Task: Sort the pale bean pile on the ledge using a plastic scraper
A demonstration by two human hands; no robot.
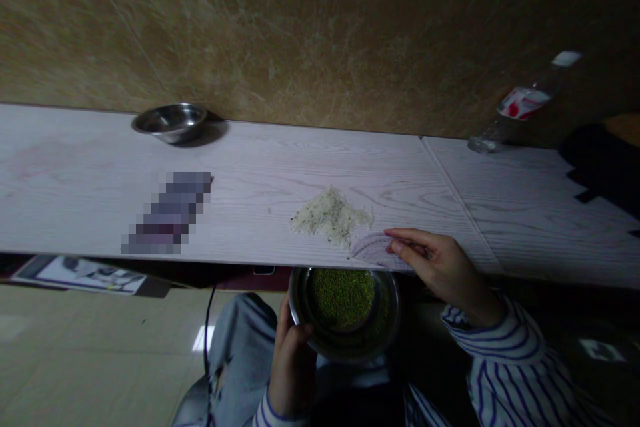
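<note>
Green beans (341,298) fill a steel bowl (296,307) clamped in the left hand (291,367), just below the worktop's (75,200) near edge; the right hand (435,260) grips a purple-striped half-round slice (373,250) at that edge, beside a pale heap (330,217).

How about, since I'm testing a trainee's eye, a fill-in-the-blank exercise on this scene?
1. The small grains in the steel bowl held by the left hand are ____.
2. A half-round slice of what looks like red onion lies under the fingers of the ____ hand.
3. A second steel bowl stands near the ____ edge of the white wood-grain board.

Missing words: green; right; far.
</note>
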